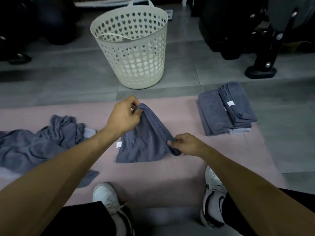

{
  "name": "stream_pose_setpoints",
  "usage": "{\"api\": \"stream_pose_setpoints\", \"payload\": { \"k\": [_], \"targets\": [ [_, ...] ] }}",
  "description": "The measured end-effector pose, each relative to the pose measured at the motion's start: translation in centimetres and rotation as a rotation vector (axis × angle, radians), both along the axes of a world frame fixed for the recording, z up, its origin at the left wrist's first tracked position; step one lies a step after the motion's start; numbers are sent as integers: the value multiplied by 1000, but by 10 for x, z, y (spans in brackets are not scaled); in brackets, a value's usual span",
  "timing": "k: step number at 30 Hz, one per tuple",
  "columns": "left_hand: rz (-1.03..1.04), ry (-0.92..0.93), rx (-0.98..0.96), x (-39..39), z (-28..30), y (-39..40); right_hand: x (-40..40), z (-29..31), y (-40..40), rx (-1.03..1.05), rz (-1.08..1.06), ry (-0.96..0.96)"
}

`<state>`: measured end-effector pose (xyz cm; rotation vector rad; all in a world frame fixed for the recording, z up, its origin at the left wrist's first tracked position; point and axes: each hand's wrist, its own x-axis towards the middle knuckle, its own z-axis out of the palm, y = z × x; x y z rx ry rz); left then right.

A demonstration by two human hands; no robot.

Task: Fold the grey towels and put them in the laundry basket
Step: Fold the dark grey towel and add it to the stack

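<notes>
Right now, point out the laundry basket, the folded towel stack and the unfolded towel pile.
laundry basket (pixel 136 53): head view, front wall.
folded towel stack (pixel 237 106): head view, top towel.
unfolded towel pile (pixel 34 142): head view, crumpled middle.

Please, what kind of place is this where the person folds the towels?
Probably a room at home, perhaps also used for exercise. The person works on a pink mat laid over grey floor tiles, with a white laundry basket ahead and dark equipment, possibly exercise gear, behind.
</notes>
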<state>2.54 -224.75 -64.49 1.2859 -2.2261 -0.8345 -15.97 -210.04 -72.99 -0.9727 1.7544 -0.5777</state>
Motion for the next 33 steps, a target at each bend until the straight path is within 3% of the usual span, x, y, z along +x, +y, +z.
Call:
{"api": "stream_pose_setpoints", "payload": {
  "k": [3,8,12,16,19,24,30,33],
  "targets": [
    [75,37,29,29,22,7,18,26,6,-87,90,-13],
    [135,131,99,57,44,20,38,40,8,-138,222,274],
    [189,187,124,65,41,25,53,43,11,-123,58,420],
    [217,285,186,61,41,30,64,46,11,73,-101,279],
    [175,319,210,55,45,34,64,54,5,86,-233,223],
    [80,92,266,61,58,23,41,97,-8,-21,-444,255],
    [112,460,248,48,94,14,13,179,-21,-262,-429,394],
    [113,463,337,36,95,20,-4,198,-23,-204,-440,348]
  ]
}}
